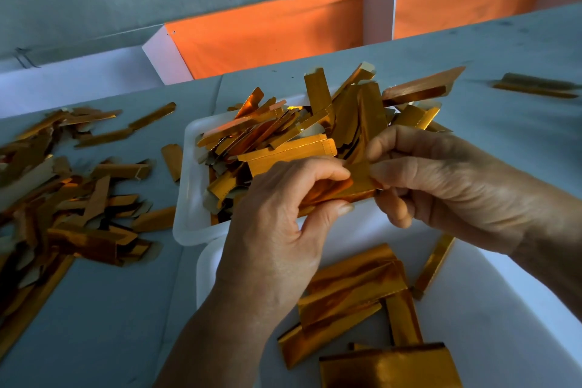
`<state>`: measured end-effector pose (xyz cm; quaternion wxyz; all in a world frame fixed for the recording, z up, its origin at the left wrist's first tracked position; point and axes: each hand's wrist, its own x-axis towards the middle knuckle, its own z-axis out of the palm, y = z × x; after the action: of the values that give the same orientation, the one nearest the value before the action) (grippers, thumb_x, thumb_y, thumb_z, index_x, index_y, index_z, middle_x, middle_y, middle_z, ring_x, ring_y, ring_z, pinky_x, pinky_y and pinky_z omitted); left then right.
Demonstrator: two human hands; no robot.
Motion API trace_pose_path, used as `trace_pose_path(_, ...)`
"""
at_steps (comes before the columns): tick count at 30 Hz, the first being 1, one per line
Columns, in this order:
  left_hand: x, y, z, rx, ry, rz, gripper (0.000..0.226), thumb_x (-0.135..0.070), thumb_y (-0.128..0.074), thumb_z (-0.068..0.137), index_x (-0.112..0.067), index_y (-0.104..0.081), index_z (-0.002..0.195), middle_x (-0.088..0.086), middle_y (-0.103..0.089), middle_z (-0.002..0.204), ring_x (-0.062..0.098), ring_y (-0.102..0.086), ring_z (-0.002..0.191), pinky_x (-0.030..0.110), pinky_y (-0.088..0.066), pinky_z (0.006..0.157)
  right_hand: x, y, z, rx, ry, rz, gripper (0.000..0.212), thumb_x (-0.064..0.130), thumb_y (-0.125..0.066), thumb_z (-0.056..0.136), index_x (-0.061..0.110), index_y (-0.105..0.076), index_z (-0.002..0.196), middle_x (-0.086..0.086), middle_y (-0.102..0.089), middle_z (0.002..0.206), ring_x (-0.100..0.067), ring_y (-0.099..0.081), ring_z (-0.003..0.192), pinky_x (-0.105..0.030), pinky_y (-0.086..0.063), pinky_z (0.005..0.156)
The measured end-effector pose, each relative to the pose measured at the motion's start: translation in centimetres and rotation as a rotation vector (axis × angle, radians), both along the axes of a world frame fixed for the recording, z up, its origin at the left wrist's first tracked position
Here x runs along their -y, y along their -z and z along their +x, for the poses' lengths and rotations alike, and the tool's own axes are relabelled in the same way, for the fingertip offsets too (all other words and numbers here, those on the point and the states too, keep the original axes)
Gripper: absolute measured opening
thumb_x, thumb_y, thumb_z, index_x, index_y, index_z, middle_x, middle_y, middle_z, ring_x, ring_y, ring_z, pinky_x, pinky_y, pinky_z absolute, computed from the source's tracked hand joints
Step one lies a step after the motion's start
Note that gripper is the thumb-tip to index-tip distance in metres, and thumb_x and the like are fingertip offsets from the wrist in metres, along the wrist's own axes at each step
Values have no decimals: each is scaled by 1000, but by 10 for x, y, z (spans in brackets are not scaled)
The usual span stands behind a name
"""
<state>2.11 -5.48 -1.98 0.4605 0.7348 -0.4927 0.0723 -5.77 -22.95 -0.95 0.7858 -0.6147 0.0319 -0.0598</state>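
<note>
Both hands hold one shiny gold card piece [352, 187] above the near edge of a white tray [192, 173]. My left hand [283, 230] grips its left part, thumb below and fingers curled over the top. My right hand [441, 179] pinches its right end. The tray is heaped with several flat gold card blanks [299, 132]. Closer to me, a second white tray [491, 293] holds several folded gold pieces [349, 296].
A loose pile of gold blanks [63, 198] covers the grey table [126, 309] at the left. A few more gold strips [535, 85] lie at the far right. Behind the table stand white bins lined with orange cloth [267, 35].
</note>
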Motion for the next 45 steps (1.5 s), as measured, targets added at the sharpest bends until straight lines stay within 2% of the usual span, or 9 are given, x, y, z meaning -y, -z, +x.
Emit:
trace_pose_path(7,-1,-1,0,-15,-5,-11,25,-22,-65,81,-20,-64,105,-11,-66,107,10,-63,102,30,-54,84,-1,-2,-2,-6,0,30,16,8,-69,73,7,-59,86,-6,-58,55,-14,-56,45,-19,-47,44)
trace_pose_path(13,0,0,2,146,-5,8,28,-23,-60,83,-11,-68,107,-5,-65,110,15,-61,105,40,-54,83,-5,-1,-3,4,55,-65,23,11,-62,70,6,-55,91,-6,-60,57,-14,-58,47,-19,-47,45)
trace_pose_path(15,0,1,3,170,-5,6,29,-23,-59,82,-10,-68,106,-3,-65,110,15,-61,105,42,-54,83,-3,-1,-4,13,27,-79,17,10,-64,75,6,-57,90,-7,-61,60,-15,-59,50,-20,-49,48)
trace_pose_path(19,-2,1,3,120,17,-9,28,-23,-63,83,-12,-68,107,-3,-65,112,14,-61,108,38,-54,85,6,-2,-4,12,-47,-12,6,14,-64,76,10,-64,80,-11,-58,65,-18,-58,51,-22,-48,48)
trace_pose_path(22,-2,0,3,64,48,-35,26,-19,-70,82,-14,-67,108,-3,-65,112,11,-60,109,26,-53,86,7,0,-3,25,-80,41,8,9,-73,75,12,-66,80,-6,-55,63,-13,-52,46,-20,-45,45)
trace_pose_path(26,-2,-2,1,-6,89,-69,26,-16,-70,82,-19,-64,107,-5,-65,111,4,-60,109,12,-48,86,6,2,-1,32,-124,151,14,15,-65,73,14,-70,86,-2,-49,62,-8,-46,42,-18,-41,42)
trace_pose_path(36,0,-1,2,-185,147,-100,24,-18,-67,85,-18,-64,109,-11,-68,106,4,-62,105,13,-48,85,0,5,1,-16,-118,176,14,22,-67,70,12,-66,80,-3,-59,64,-10,-57,51,-19,-49,47)
trace_pose_path(41,-1,1,1,-245,165,-117,26,-17,-68,83,-18,-62,108,-10,-68,104,8,-65,102,16,-50,83,-2,4,1,24,-93,60,21,22,-70,67,11,-62,83,-3,-60,64,-13,-60,52,-20,-50,49)
trace_pose_path(45,0,0,-1,-209,119,-93,37,-24,-70,81,-25,-57,116,-15,-66,107,2,-62,104,12,-48,82,3,6,0,-65,-227,118,36,39,-79,67,11,-67,87,-8,-66,77,-16,-67,66,-23,-53,56)
